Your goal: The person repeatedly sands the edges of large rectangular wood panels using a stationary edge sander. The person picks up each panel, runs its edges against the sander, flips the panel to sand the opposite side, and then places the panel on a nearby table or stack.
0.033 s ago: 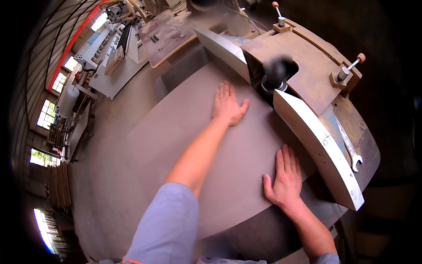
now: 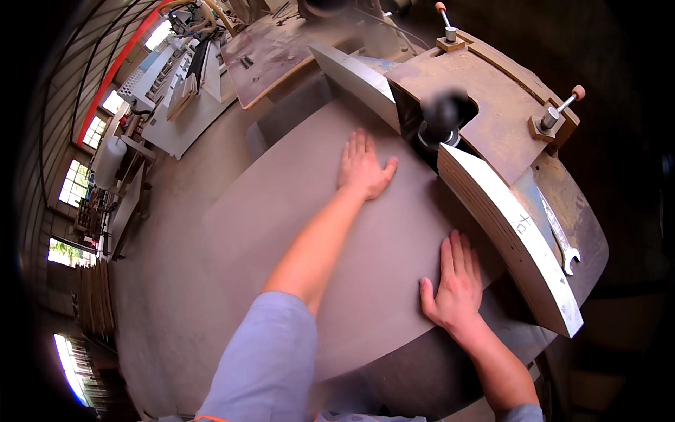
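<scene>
Grey-brown flat panel [image 2: 309, 260] lies across the machine desk [image 2: 590, 232], its far edge against a curved wooden fence [image 2: 513, 232]. Left hand [image 2: 364, 167] rests palm-down on the panel near a blurred dark cutter head [image 2: 444, 112], fingers [image 2: 358, 144] spread flat, gripping nothing. Right hand [image 2: 455, 285] presses flat nearer the body, just beside the fence, fingers likewise open. A spanner [image 2: 562, 243] lies on the desk behind the fence.
</scene>
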`<state>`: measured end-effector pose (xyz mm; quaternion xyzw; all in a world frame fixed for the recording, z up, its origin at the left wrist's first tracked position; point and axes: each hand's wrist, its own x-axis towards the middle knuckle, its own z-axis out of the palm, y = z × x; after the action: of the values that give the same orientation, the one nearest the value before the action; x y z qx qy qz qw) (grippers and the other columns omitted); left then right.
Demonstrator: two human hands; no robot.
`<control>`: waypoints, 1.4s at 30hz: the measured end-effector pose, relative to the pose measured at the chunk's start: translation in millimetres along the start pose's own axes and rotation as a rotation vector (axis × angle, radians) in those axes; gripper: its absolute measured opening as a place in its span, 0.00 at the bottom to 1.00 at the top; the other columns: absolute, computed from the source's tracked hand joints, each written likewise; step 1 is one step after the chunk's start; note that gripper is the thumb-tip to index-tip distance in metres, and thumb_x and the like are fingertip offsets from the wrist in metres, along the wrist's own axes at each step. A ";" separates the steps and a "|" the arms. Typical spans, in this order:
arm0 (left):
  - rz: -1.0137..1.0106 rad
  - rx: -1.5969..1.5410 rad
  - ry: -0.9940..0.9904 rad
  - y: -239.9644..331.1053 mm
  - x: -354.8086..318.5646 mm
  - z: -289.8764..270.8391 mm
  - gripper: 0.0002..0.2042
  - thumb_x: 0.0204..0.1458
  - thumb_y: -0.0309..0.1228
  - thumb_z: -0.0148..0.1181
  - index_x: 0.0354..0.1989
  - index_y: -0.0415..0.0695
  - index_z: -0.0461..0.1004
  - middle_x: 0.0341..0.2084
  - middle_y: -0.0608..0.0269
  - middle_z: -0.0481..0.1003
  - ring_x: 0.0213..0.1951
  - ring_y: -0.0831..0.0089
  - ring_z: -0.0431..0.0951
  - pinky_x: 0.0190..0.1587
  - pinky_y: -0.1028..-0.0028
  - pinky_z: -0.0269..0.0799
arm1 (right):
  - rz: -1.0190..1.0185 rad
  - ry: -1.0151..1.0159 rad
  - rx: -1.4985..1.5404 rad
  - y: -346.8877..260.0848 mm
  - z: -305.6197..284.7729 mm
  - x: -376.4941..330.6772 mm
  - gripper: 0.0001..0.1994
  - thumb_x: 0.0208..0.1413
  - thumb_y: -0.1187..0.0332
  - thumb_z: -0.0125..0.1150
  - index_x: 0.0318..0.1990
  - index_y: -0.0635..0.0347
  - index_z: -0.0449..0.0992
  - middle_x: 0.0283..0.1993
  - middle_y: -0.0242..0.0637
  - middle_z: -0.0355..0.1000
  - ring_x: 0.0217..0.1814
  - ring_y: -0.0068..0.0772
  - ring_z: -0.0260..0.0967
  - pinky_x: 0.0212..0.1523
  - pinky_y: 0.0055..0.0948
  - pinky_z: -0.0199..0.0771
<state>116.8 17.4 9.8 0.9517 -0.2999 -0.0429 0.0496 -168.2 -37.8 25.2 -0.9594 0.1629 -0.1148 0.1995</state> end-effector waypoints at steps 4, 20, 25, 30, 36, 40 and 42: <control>-0.007 -0.002 0.003 -11.5 12.3 -3.5 0.43 0.54 0.59 0.41 0.68 0.35 0.43 0.71 0.53 0.37 0.72 0.63 0.34 0.71 0.68 0.31 | -0.011 0.016 0.016 -4.9 9.2 16.9 0.36 0.44 0.60 0.59 0.60 0.75 0.59 0.67 0.58 0.52 0.70 0.58 0.48 0.68 0.49 0.47; 0.124 0.030 0.126 -2.8 -27.0 30.9 0.41 0.55 0.56 0.42 0.67 0.33 0.47 0.70 0.48 0.42 0.71 0.58 0.38 0.71 0.65 0.34 | 0.011 0.086 -0.008 -16.8 29.1 48.5 0.35 0.46 0.58 0.56 0.60 0.73 0.60 0.67 0.56 0.53 0.71 0.52 0.49 0.70 0.44 0.46; 0.121 -0.019 0.123 -4.3 -36.8 20.4 0.41 0.55 0.55 0.43 0.66 0.32 0.48 0.69 0.47 0.42 0.71 0.58 0.39 0.71 0.65 0.34 | -0.009 0.098 0.024 -19.9 35.3 57.0 0.36 0.45 0.59 0.57 0.60 0.73 0.60 0.67 0.57 0.52 0.71 0.52 0.48 0.71 0.44 0.44; 0.122 -0.024 0.129 -21.7 -17.9 19.9 0.41 0.54 0.56 0.44 0.67 0.32 0.48 0.70 0.48 0.41 0.71 0.59 0.38 0.71 0.65 0.34 | -0.017 0.110 0.029 -27.1 46.3 77.0 0.36 0.45 0.59 0.57 0.60 0.74 0.60 0.67 0.58 0.53 0.71 0.52 0.48 0.71 0.44 0.44; 0.108 -0.009 0.131 -42.7 8.0 16.0 0.41 0.54 0.56 0.44 0.67 0.33 0.49 0.70 0.50 0.41 0.71 0.60 0.38 0.71 0.66 0.35 | -0.030 0.113 0.039 -36.3 59.0 107.4 0.36 0.45 0.58 0.57 0.60 0.75 0.59 0.67 0.58 0.53 0.72 0.51 0.46 0.71 0.44 0.43; 0.106 0.004 0.143 -55.5 25.4 16.8 0.41 0.54 0.57 0.44 0.67 0.34 0.50 0.70 0.51 0.42 0.71 0.60 0.40 0.71 0.65 0.36 | -0.023 0.109 0.039 -40.7 66.6 124.7 0.36 0.45 0.58 0.56 0.60 0.75 0.58 0.67 0.58 0.52 0.73 0.51 0.45 0.71 0.44 0.43; 0.107 0.005 0.148 -63.3 33.2 15.7 0.41 0.54 0.57 0.44 0.67 0.34 0.50 0.70 0.51 0.42 0.71 0.60 0.40 0.70 0.65 0.36 | -0.029 0.114 0.038 -43.8 71.5 133.8 0.36 0.46 0.58 0.56 0.60 0.75 0.58 0.67 0.58 0.52 0.73 0.51 0.45 0.71 0.44 0.42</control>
<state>178.0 48.8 -15.0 0.9350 -0.3460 0.0308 0.0714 -12.9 -23.1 0.4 -0.9496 0.1580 -0.1751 0.2065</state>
